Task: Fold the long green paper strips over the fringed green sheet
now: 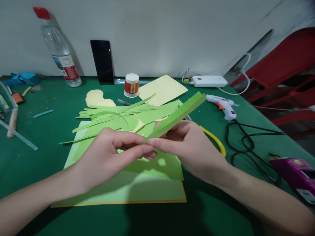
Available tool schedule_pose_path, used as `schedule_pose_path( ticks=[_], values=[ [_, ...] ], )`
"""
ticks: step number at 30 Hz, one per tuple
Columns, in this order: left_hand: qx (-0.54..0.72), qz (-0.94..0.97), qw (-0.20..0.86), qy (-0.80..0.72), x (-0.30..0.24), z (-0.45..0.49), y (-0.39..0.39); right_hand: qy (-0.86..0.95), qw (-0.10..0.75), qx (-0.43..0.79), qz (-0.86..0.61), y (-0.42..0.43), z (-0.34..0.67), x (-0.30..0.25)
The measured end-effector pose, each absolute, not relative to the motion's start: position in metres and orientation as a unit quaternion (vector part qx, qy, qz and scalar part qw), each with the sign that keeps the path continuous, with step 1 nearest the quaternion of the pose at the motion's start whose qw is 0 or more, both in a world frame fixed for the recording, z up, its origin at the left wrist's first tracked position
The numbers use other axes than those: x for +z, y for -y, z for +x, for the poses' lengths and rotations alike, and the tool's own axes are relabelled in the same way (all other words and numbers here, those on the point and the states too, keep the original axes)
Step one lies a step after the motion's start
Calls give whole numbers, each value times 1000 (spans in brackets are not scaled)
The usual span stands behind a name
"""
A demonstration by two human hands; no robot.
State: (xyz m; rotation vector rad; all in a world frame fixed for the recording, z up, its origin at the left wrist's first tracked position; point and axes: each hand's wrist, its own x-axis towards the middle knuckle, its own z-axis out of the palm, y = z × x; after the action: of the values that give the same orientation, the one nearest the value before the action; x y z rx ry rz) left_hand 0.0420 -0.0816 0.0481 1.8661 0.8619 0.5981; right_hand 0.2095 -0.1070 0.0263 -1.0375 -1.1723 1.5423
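My left hand (pixel 110 154) and my right hand (pixel 189 144) meet above the middle of the green table, both pinching the near end of a folded green paper strip (pixel 180 113). The strip rises up and to the right, away from me. Under my hands lies a stack of light green paper sheets (pixel 128 188), with several cut green paper strips (pixel 110 119) piled on its far part. A yellow-handled pair of scissors (pixel 216 141) pokes out from behind my right hand.
Along the wall stand a water bottle (pixel 60 49), a black phone (pixel 102 62), a small red-and-white jar (pixel 131 85) and a white power bank (pixel 209 81). A yellow sheet (pixel 163 89), a white glue gun (pixel 223 106), a black cable (pixel 248 141) and a purple glue gun (pixel 295 173) lie to the right.
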Motion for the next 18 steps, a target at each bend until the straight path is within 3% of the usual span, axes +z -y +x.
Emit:
schedule_pose_path(
  ticks=[4, 9, 12, 18],
  values=[
    [237, 741, 531, -336, 52, 40, 84, 478, 459, 630, -405, 104, 218, 32],
    [232, 737, 523, -360, 54, 40, 84, 423, 579, 572, -399, 92, 234, 45],
    [239, 727, 526, -371, 53, 41, 82, 408, 589, 569, -403, 88, 236, 46],
    [245, 790, 422, -371, 50, 38, 85, 402, 616, 530, -422, 82, 243, 51]
  ],
)
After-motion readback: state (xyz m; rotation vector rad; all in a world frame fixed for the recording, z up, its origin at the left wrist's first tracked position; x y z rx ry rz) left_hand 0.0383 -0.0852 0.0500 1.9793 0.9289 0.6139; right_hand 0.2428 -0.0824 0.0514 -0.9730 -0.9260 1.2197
